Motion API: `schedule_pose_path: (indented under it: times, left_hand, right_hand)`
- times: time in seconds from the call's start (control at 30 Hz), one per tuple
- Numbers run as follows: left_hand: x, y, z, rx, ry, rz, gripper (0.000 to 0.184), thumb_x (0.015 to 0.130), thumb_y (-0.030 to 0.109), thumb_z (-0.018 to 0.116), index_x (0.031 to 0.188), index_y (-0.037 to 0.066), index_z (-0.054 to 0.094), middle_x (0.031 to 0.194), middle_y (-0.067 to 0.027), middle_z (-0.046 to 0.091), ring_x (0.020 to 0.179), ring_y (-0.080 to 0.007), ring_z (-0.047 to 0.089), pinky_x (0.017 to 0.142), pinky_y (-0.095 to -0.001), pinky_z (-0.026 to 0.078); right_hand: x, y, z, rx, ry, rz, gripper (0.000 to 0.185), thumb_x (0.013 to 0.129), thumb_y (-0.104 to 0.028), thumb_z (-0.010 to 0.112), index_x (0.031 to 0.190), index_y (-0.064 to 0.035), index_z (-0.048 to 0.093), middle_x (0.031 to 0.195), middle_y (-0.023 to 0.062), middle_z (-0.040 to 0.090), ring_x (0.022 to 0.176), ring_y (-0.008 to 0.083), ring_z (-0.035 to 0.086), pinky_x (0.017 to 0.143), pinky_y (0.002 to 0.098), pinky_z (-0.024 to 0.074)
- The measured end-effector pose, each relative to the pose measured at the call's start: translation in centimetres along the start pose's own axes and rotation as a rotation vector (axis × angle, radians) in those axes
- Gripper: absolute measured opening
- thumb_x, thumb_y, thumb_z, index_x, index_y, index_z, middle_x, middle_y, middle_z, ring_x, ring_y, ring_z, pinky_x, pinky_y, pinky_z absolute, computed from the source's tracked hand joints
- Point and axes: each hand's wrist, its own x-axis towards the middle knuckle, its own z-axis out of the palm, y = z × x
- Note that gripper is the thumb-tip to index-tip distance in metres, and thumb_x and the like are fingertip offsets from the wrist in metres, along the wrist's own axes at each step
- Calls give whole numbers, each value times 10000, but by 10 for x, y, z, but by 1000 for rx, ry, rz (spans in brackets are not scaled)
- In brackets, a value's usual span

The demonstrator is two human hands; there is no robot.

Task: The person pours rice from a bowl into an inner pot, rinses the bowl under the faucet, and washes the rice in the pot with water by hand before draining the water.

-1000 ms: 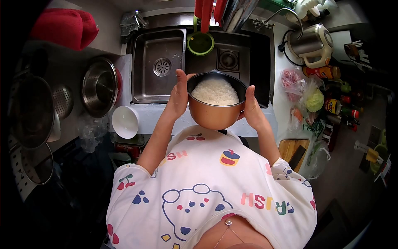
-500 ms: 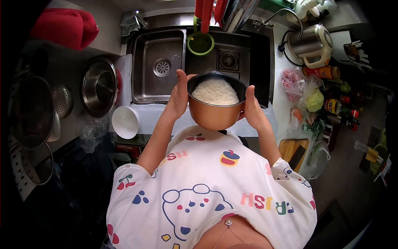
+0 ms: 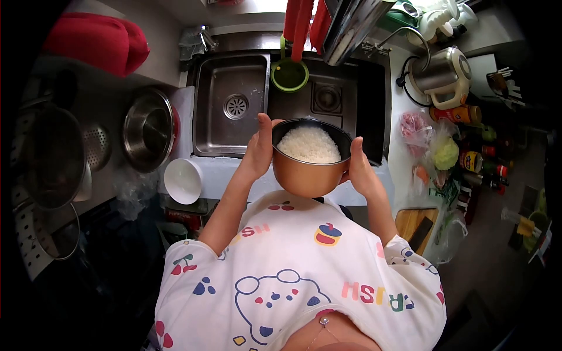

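Between my two hands is a copper-coloured rice cooker pot with a dark inside, held near the counter's front edge. White rice fills much of it, and the pot tips slightly toward me. My left hand presses against its left side with the thumb up along the rim. On the opposite side, my right hand grips the wall, thumb raised and fingers curled underneath, partly hidden. Beyond the pot lies a double sink, with a green strainer hanging over its right basin.
Left of the sink are a steel basin and a white bowl. To the right stand an electric kettle, bagged vegetables, several bottles and a wooden cutting board. Red cloths hang above the sink.
The whole view has shifted slightly, so the sink and counter sit a little lower and to the right. Both hands still hold the pot in much the same pose.
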Motion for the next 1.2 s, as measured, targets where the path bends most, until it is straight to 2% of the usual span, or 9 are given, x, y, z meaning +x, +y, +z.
schedule_pose_path:
  times: [0.07,0.17,0.27,1.2]
  left_hand:
    - [-1,2,0,17,4,9,1159,772,868,5,1251,-36,550,1176,-179,618,1165,-259,529,1035,-330,340]
    - [-3,6,0,36,6,18,1164,768,870,3,1250,-38,550,1177,-183,617,1165,-261,530,1035,-333,342]
    - [-2,5,0,41,6,23,1171,763,874,2,1248,-40,550,1176,-187,617,1165,-263,532,1032,-335,347]
    - [-4,9,-1,97,0,-3,1214,730,890,-31,1263,-35,548,1204,-212,606,1198,-299,520,1048,-356,330]
  right_hand:
    - [1,1,-2,13,-44,17,1204,629,-964,129,1174,58,460,941,171,621,818,239,663,638,358,594]
    - [0,-2,0,26,-37,-4,1203,630,-964,127,1170,59,461,943,173,623,830,240,663,636,358,594]
    - [1,5,0,12,3,-10,1143,715,-917,106,1199,19,547,890,157,684,769,232,689,645,340,574]
    - [4,10,0,24,7,-4,1164,693,-931,113,1157,30,576,877,166,686,750,239,694,628,354,580]
